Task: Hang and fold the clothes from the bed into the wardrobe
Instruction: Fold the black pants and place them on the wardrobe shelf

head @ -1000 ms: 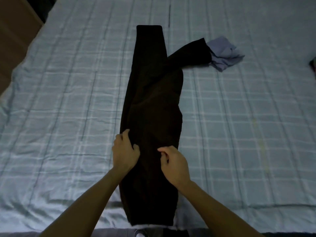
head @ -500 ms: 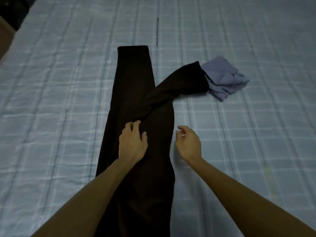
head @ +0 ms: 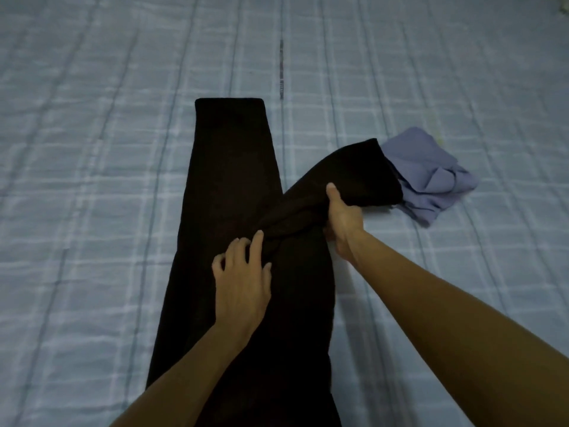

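Black trousers (head: 228, 186) lie lengthwise on the bed (head: 92, 180). One leg runs straight away from me; the other leg is twisted and splays out to the right. My left hand (head: 241, 278) rests on the trousers just below the twist, fingers slightly bent and spread. My right hand (head: 341, 220) grips the twisted right leg, thumb on top and fingers tucked under the cloth. A crumpled lilac garment (head: 431, 177) lies at the end of that splayed leg, partly covered by its hem.
The bed is covered by a pale blue checked sheet (head: 462, 288) that fills the whole view. A short dark mark (head: 280, 69) shows on the sheet beyond the straight leg.
My right hand went from hovering beside the trousers to gripping the splayed right leg. My left hand slid slightly up the cloth. The view has moved closer to the trousers.
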